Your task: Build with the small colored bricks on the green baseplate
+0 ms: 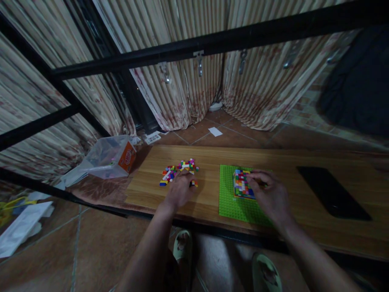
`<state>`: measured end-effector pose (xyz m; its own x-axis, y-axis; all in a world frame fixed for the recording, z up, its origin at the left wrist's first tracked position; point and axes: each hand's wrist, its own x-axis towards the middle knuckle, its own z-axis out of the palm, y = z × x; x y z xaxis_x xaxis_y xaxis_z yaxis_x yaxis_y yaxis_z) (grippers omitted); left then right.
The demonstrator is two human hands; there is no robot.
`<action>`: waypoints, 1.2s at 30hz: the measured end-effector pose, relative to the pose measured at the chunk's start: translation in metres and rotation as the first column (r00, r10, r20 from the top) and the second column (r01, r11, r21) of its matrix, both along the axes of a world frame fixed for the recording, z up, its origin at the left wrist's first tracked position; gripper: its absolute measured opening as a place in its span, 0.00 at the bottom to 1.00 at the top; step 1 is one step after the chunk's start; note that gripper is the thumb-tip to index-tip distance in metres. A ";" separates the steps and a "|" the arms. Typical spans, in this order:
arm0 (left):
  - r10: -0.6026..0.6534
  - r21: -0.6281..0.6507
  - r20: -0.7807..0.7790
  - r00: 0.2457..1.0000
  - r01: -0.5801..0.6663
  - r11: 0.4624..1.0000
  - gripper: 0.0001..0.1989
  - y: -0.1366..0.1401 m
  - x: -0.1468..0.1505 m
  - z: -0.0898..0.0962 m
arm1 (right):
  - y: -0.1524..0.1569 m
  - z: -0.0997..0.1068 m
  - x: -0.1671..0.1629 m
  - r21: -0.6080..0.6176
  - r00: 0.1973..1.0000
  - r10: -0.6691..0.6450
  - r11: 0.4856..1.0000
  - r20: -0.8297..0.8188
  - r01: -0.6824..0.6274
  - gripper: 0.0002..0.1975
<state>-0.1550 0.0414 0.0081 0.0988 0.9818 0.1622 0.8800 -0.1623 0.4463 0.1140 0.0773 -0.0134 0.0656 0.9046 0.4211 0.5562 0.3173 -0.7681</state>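
My left hand (180,190) is lowered at the near side of a loose pile of small coloured toy bricks (170,172), fingers bent down and somewhat apart. A few bricks lie right beside its thumb. To the right, a green studded baseplate (226,202) lies flat on the wooden bench. On it sits a rectangular block of multicoloured bricks (241,183), packed close together. My right hand (271,195) reaches over this block from the right, thumb and fingers pinched together at its right part. Whatever those fingertips hold is hidden, and the hand covers part of the block and baseplate.
A black flat slab (332,192) lies on the bench (206,202) at the right. Beyond the left end stands a clear plastic box (106,156) with an orange label. A black metal bar (182,48) with hooks crosses above, before striped curtains (182,93).
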 end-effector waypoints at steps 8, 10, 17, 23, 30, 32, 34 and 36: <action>-0.036 0.010 0.588 0.808 0.037 0.999 0.09 0.003 0.045 -0.008 | -0.019 0.016 -0.025 -0.050 0.953 0.188 0.977 -0.236 -0.205 0.11; -0.047 0.011 0.682 0.730 0.054 0.999 0.09 0.003 0.061 -0.009 | -0.023 0.015 -0.034 -0.123 0.920 0.220 0.955 -0.324 -0.272 0.12; -0.021 0.008 0.790 0.612 0.023 1.000 0.08 0.000 0.093 0.002 | -0.019 0.015 -0.041 -0.166 0.841 0.223 0.925 -0.493 -0.343 0.10; 0.062 -0.094 0.933 0.354 0.075 0.993 0.08 0.005 0.100 0.005 | -0.016 0.015 -0.037 -0.187 0.812 0.147 0.936 -0.565 -0.299 0.09; 0.215 -0.221 0.964 0.154 0.022 0.975 0.09 0.005 0.107 0.003 | -0.019 0.017 -0.037 -0.172 0.827 0.169 0.938 -0.536 -0.302 0.08; 0.222 -0.226 0.966 0.134 0.015 0.974 0.09 0.005 0.109 0.003 | -0.019 0.018 -0.035 -0.187 0.826 0.156 0.936 -0.542 -0.300 0.08; 0.223 -0.227 0.968 0.120 0.021 0.974 0.09 0.005 0.109 0.005 | -0.018 0.019 -0.034 -0.205 0.825 0.145 0.932 -0.546 -0.300 0.08; 0.225 -0.229 0.968 0.109 0.031 0.973 0.09 0.005 0.108 0.006 | -0.018 0.020 -0.033 -0.227 0.822 0.137 0.925 -0.553 -0.306 0.09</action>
<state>-0.0467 0.0463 0.0143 -0.1196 0.9863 -0.1137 -0.3529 0.0648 0.9334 0.0808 0.0589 0.0062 -0.0212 0.9951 0.0965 -0.0085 0.0963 -0.9953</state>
